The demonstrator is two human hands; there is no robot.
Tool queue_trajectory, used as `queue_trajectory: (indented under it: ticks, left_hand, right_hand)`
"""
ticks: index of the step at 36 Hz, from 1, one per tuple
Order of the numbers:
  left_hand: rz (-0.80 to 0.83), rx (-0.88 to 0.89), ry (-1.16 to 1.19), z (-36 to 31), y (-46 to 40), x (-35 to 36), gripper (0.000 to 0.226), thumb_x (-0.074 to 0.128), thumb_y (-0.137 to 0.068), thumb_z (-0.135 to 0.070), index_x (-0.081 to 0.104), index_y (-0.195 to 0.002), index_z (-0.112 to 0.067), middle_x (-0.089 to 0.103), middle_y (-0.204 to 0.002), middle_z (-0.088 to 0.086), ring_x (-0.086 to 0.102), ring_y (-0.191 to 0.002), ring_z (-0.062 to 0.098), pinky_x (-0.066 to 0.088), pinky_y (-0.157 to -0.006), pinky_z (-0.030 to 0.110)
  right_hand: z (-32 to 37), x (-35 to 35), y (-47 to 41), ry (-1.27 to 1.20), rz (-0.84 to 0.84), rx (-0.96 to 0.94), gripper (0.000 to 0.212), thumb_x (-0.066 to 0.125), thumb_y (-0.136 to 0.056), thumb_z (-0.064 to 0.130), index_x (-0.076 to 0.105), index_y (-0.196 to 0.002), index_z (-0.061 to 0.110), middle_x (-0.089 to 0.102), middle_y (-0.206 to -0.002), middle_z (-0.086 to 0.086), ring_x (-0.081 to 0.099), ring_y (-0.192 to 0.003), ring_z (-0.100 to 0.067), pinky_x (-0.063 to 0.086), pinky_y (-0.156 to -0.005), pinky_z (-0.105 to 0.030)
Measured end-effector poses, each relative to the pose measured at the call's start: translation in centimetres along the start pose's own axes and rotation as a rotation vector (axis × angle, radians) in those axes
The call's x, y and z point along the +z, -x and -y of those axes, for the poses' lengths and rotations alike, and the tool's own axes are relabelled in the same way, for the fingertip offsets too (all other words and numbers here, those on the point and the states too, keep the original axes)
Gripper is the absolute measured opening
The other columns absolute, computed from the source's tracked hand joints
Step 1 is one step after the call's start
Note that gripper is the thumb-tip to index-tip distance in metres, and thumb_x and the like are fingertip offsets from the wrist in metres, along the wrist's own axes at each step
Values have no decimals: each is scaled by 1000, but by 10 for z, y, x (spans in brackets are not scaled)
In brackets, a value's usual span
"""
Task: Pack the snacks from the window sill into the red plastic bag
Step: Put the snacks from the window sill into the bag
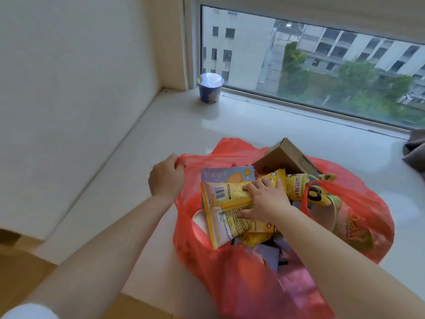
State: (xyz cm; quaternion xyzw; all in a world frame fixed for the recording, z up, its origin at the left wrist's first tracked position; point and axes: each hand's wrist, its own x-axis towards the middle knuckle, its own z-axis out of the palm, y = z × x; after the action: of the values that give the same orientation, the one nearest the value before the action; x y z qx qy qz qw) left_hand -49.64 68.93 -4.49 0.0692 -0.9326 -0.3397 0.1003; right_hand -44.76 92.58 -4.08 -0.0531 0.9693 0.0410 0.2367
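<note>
Head view: a yellow snack packet (232,203) is pressed flat into the red plastic bag (253,279) by the right hand (264,201), while its rim is pinched by the left hand (165,178). Well beyond both grips, a light, crushable cup (210,88) remains on the window sill (161,139); it is probably best gripped around its sides.

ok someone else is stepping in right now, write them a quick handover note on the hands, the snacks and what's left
Left hand grips the rim handle of the red plastic bag, holding it open.
Right hand presses down on a yellow snack packet inside the bag.
Done: several yellow packets, a brown cardboard box and a blue packet are in the bag, piled high at its mouth.
Left: one blue cup stands on the window sill in the far corner by the glass. Put it in the bag.
</note>
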Motion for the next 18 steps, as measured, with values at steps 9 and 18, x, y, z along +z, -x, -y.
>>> queue_trajectory:
  ticks: [9,18]
  left_hand:
    - [79,-73,190,-49,19,-30,38,54,-94,-32,45,-61,-15,47,-58,-1,43,-59,19,31,-54,29]
    - [486,-789,809,-51,0,-19,19,58,-85,-16,56,-66,-15,53,-43,-2,51,-32,11,42,-52,26]
  right_hand:
    - [0,9,22,55,86,-27,86,30,-83,77,10,-151,28,14,-158,-3,2,-147,-27,-1,-115,-58]
    - [-27,-22,45,155,-291,159,43,43,-94,36,48,-131,14,37,-144,-12,16,-143,-31,3,-116,-56]
